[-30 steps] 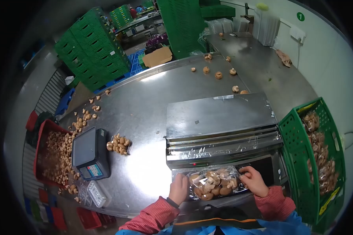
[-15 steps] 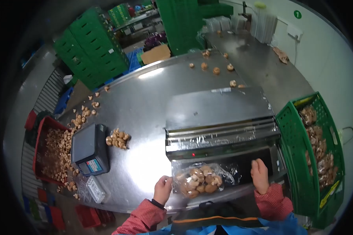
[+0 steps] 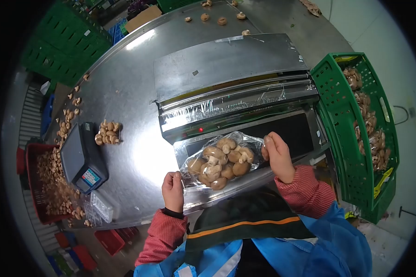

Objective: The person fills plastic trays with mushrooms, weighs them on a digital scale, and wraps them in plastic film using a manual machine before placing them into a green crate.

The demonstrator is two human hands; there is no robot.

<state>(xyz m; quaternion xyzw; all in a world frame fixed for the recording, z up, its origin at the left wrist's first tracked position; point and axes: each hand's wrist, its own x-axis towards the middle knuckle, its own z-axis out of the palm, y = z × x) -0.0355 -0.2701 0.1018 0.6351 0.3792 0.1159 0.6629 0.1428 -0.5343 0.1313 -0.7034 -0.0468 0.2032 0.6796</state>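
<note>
Beyond stands the metal machine (image 3: 235, 99); rightward, a green crate (image 3: 326, 104). Left hand (image 3: 173, 191) and right hand (image 3: 278, 156) pinch the film ends of the mushroom pack (image 3: 221, 162), perhaps clear of the black plate (image 3: 284, 137), long axis slanting away rightward.

Mushroom pack (image 3: 226, 170): now larger, closer to me
Right hand (image 3: 279, 158): apart from it half a second ago, now gripping it
View: I look further down

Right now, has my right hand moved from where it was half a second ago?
Yes: the right hand has moved left relative to the wrapping machine, to the mushroom pack.
</note>
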